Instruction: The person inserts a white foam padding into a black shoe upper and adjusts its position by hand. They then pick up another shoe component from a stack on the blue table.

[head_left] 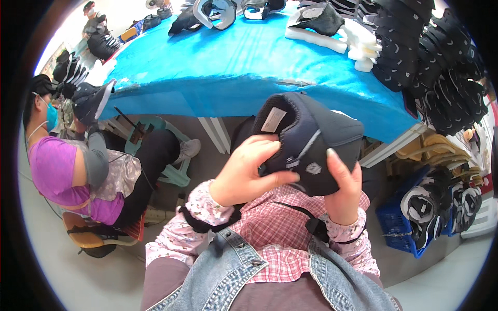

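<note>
Above my lap I hold a black padded boot liner, with a white label inside its opening, a grey strip and a small pale emblem on its side. My left hand grips the rim of the opening, thumb outside and fingers reaching within. Against the lower right part, my right hand presses with its thumb on the outer face; its other fingers are mostly hidden behind. The blue-covered table lies just beyond the liner.
Black-and-white liners and white foot-shaped pieces sit on the table. Tall stacks of black liners rise at right. Below stands a blue crate holding liners. On my left, a seated person handles a dark liner.
</note>
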A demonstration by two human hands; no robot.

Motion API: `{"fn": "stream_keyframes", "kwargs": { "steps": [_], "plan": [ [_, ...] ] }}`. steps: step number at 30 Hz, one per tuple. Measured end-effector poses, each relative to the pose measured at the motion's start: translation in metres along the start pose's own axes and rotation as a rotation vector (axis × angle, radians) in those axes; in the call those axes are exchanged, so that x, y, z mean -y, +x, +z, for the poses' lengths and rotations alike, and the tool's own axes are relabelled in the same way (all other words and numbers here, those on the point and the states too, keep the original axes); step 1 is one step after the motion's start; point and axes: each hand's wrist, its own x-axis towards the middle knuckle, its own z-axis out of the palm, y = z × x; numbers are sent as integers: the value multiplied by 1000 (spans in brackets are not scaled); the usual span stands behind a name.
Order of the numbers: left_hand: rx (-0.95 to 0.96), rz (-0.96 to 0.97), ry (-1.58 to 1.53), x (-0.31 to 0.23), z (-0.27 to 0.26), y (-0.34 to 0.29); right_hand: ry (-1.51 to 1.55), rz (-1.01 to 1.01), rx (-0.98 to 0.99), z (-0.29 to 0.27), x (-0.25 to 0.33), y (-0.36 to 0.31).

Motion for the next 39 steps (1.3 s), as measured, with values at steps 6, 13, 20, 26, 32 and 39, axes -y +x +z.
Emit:
{"fn": "stream_keyframes", "kwargs": {
  "steps": [6, 13, 20, 26, 32, 39],
  "plan": [
    [89, 168, 432, 2, -9, 0, 71, 64, 74, 0, 3, 4],
    [22, -135, 121, 13, 13, -16, -299, -178, -32, 8, -15, -8],
    [57, -93, 41, 3, 10, -9, -178, -113, -37, -1, -8, 0],
    [38, 112, 25, -10, 8, -7, 13, 86, -4, -1, -7, 4],
    [99, -99, 94, -14, -1, -4, 27, 234, 18, -15, -12, 13],
    [151, 10, 344, -13, -19, -4, -1236, 111, 144, -39, 14, 13]
  ]
}}
